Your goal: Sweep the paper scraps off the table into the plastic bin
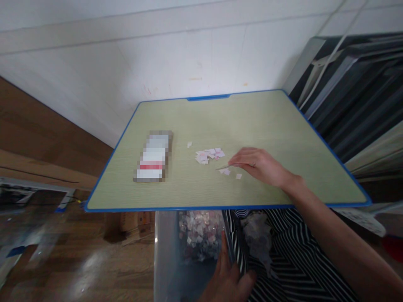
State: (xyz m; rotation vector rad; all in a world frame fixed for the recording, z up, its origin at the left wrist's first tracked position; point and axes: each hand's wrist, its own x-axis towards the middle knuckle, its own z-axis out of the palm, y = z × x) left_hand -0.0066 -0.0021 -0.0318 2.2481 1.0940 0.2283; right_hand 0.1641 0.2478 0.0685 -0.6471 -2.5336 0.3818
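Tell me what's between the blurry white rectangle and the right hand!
Small flat white-pink pieces and a thin pointed tool show in the head view.

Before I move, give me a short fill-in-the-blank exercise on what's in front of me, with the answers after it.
1. The light green rectangular tabletop has a ____ rim.
2. In this view, the flat, pixelated rectangular device lies to the ____ of the pile of small, pale paper pieces.
3. The right hand, holding a thin pointed tool, is above the tabletop; the left hand is ____ its level.

Missing words: blue; left; below.
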